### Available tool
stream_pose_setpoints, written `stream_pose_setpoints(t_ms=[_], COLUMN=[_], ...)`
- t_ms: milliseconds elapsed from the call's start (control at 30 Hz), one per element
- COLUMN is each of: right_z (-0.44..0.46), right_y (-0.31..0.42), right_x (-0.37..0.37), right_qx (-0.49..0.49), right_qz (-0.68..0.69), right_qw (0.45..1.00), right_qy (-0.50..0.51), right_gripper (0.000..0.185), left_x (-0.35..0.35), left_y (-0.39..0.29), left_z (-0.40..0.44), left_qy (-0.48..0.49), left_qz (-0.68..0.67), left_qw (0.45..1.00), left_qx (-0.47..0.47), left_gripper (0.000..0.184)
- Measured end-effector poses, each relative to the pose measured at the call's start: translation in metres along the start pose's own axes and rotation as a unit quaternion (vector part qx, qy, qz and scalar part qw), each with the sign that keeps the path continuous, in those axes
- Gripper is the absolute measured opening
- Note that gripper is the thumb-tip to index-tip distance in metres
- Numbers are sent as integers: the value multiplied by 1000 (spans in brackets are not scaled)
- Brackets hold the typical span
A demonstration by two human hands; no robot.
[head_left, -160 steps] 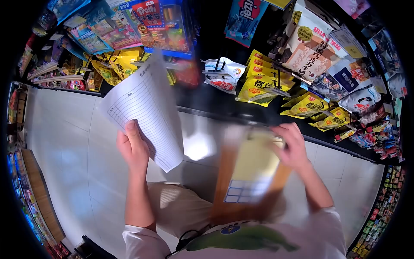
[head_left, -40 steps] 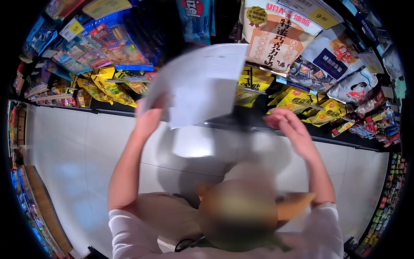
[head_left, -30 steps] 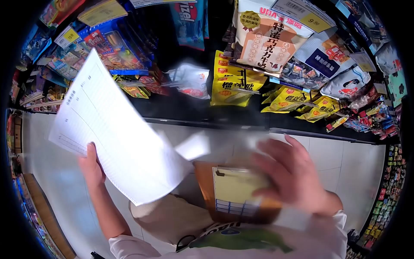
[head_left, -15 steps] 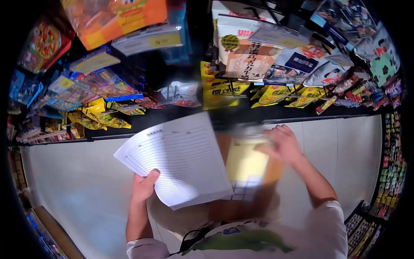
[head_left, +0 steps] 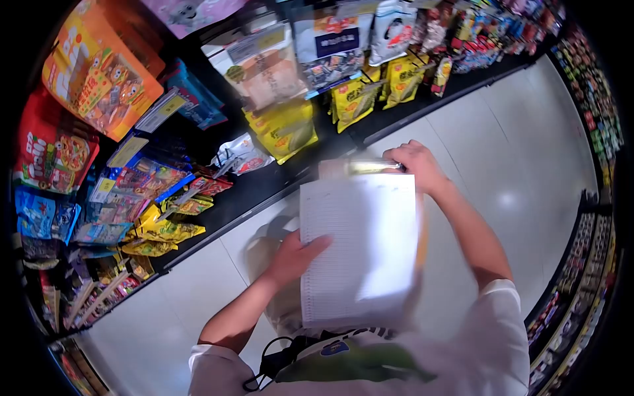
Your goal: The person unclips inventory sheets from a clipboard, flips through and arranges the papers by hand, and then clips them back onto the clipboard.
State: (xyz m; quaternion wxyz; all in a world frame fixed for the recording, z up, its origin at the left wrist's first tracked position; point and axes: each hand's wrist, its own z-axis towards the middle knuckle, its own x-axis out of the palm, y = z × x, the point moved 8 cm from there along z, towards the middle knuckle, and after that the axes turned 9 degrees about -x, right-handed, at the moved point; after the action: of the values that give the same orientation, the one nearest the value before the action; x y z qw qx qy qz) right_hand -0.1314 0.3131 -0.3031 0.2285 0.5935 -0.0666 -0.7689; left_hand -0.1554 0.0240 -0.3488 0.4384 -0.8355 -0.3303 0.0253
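Note:
A white lined form sheet (head_left: pixel 350 264) lies over a brown clipboard (head_left: pixel 332 169), hiding most of it. My left hand (head_left: pixel 297 257) grips the sheet's left edge, thumb on top and the fingers underneath. At the clipboard's top right corner, my right hand (head_left: pixel 417 165) is closed around the end of the shiny metal clip (head_left: pixel 373 166). The sheet's upper edge lies just below the clip; I cannot tell whether it is under it.
Ahead, a dark shelf rack holds hanging snack bags, among them yellow bags (head_left: pixel 353 102) and an orange bag (head_left: pixel 105 79). Price tags (head_left: pixel 160 111) jut out. Pale floor tiles (head_left: pixel 482 145) lie below. Another stocked shelf (head_left: pixel 571 284) curves along the right side.
The sheet has swung upright and moved right over the clipboard, covering the yellow paper there. My right hand has closed on the clip end. The view has turned, tilting the rack.

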Motion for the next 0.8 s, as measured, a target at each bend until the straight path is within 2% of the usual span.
stream_pose_setpoints(t_ms=[33,100,167,233,400,467,567,700,733,767,800], right_z=[-7,-23,-35,-40,-45,-52,-56,-66,-65,-63,-62], right_y=[6,23,36,55,77,67,70,69,74,77,78], right_x=[-10,-23,-24,-32,-51,-42,-45,-42,-45,-48,-50], right_qx=[6,17,39,35,26,91,132,168,165,160,161], right_qz=[-24,-40,-101,-96,-46,-9,-3,7,-25,-58,-60], right_qw=[999,999,993,994,999,992,987,983,982,980,979], right_qy=[21,9,47,38,-13,88,90,77,91,106,107], right_gripper=[38,38,39,40,42,40,34,28,28,29,29], left_x=[10,24,37,42,43,46,45,37,34,31,28], left_y=[-2,-3,0,9,28,30,35,37,37,41,35], left_z=[-3,-13,-19,-18,-21,-23,-23,-19,-19,-16,-16], left_qy=[10,-20,-25,-28,-61,-74,-97,-124,-127,-126,-155], left_qz=[10,137,160,183,137,104,80,101,107,106,180], left_qw=[1000,990,986,977,978,977,981,982,982,982,960], left_qx=[0,12,44,106,146,169,147,99,92,93,151], left_gripper=[35,38,39,42,40,39,35,31,30,30,29])
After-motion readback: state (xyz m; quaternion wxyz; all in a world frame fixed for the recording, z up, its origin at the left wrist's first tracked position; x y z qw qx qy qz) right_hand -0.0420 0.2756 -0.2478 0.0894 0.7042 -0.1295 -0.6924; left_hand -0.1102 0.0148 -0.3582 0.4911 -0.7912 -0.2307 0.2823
